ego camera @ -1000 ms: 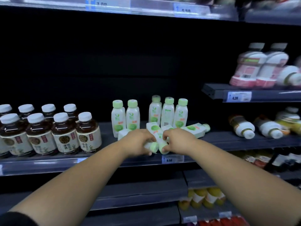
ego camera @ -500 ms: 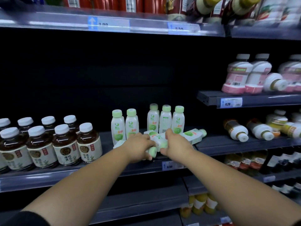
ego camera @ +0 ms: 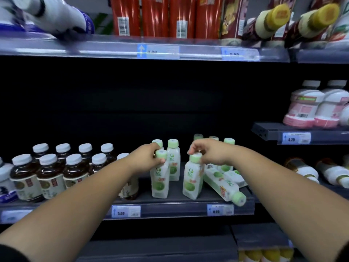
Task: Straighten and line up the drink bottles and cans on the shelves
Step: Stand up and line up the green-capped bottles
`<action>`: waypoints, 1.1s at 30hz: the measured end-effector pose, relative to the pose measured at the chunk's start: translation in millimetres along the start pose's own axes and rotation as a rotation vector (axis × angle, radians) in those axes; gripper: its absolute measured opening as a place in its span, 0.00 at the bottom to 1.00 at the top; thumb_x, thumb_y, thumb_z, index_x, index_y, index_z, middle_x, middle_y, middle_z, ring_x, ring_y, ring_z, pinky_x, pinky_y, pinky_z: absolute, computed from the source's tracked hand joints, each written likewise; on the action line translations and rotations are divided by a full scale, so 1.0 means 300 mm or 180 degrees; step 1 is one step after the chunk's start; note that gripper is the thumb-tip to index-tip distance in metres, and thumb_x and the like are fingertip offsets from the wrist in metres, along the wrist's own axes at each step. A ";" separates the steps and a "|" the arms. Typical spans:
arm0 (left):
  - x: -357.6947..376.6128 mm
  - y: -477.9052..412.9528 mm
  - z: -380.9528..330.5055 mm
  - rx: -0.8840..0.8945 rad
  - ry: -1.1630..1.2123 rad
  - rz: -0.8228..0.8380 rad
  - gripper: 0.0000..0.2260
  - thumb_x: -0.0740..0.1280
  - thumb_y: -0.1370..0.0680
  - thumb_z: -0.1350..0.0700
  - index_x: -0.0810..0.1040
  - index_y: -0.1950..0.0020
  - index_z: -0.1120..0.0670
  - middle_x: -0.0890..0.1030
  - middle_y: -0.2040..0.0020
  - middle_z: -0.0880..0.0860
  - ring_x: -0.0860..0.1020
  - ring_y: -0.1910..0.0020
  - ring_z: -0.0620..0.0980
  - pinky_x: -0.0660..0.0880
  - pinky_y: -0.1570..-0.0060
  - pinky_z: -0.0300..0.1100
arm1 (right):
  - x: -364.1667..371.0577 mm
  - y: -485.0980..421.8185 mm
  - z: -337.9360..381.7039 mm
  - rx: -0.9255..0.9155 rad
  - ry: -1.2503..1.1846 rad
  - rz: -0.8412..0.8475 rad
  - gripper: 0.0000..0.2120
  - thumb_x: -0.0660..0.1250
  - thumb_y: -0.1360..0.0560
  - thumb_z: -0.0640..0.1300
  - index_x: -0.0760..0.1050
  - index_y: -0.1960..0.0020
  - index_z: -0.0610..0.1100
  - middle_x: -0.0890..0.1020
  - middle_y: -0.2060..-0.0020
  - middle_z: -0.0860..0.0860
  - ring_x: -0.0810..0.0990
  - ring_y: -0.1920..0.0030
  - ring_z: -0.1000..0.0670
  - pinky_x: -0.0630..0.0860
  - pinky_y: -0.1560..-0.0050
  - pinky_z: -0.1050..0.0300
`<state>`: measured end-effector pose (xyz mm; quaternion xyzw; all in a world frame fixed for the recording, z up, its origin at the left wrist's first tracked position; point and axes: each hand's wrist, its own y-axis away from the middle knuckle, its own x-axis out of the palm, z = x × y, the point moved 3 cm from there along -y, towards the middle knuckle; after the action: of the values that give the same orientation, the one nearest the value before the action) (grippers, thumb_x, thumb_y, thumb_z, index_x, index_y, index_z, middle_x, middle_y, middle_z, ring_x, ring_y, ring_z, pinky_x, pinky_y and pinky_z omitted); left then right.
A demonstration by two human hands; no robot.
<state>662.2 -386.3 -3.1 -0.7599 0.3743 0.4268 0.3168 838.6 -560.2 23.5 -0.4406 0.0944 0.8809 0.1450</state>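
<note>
On the dark middle shelf (ego camera: 170, 202) stand small white bottles with green caps. My left hand (ego camera: 145, 157) grips the neck of one white-green bottle (ego camera: 160, 178), which stands upright near the shelf's front. My right hand (ego camera: 209, 152) holds the top of a second white-green bottle (ego camera: 192, 180), tilted slightly with its base on the shelf. A third white-green bottle (ego camera: 223, 185) lies on its side to the right, cap toward the front edge. Behind the hands, more white-green bottles (ego camera: 173, 159) stand upright.
Brown tea bottles (ego camera: 49, 174) with white caps stand in rows at the left. Red cans (ego camera: 162, 16) and tipped bottles fill the top shelf. Pink-white bottles (ego camera: 317, 108) stand on the right shelf, with fallen bottles (ego camera: 306, 171) on the shelf below.
Both hands have lifted two lying white-green bottles up onto their bases. The camera view has tilted upward, showing the top shelf.
</note>
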 end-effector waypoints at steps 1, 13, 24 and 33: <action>-0.004 0.003 0.002 -0.0008 0.0090 0.0007 0.16 0.71 0.25 0.48 0.73 0.40 0.48 0.79 0.47 0.48 0.78 0.50 0.48 0.76 0.48 0.46 | 0.011 -0.010 0.013 -0.0004 -0.0073 0.0042 0.18 0.69 0.28 0.34 0.78 0.47 0.56 0.79 0.40 0.59 0.81 0.42 0.48 0.81 0.46 0.45; -0.084 -0.010 -0.015 0.0189 -0.0520 0.0649 0.20 0.72 0.24 0.49 0.74 0.34 0.46 0.76 0.49 0.46 0.75 0.49 0.47 0.69 0.52 0.40 | 0.073 -0.127 0.084 -0.0204 0.0287 -0.0229 0.21 0.77 0.29 0.50 0.78 0.38 0.49 0.80 0.39 0.54 0.77 0.38 0.53 0.76 0.41 0.56; -0.128 -0.059 0.008 0.0331 -0.0981 0.0954 0.17 0.75 0.30 0.44 0.72 0.47 0.41 0.75 0.53 0.43 0.76 0.53 0.47 0.74 0.55 0.45 | 0.127 -0.176 0.152 -0.0505 0.0019 0.0070 0.22 0.78 0.29 0.46 0.78 0.36 0.48 0.77 0.44 0.59 0.74 0.45 0.61 0.73 0.59 0.71; -0.157 -0.095 0.031 0.0476 -0.0587 0.1277 0.19 0.77 0.32 0.44 0.77 0.44 0.42 0.79 0.52 0.42 0.78 0.51 0.43 0.74 0.54 0.41 | 0.091 -0.208 0.148 -0.0058 -0.0711 0.0463 0.15 0.78 0.29 0.47 0.82 0.43 0.49 0.83 0.46 0.51 0.82 0.45 0.52 0.83 0.47 0.49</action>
<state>665.6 -349.9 39.1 -0.6025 0.5178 0.5199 0.3139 810.9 -483.8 25.4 -0.3331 0.1014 0.9334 0.0864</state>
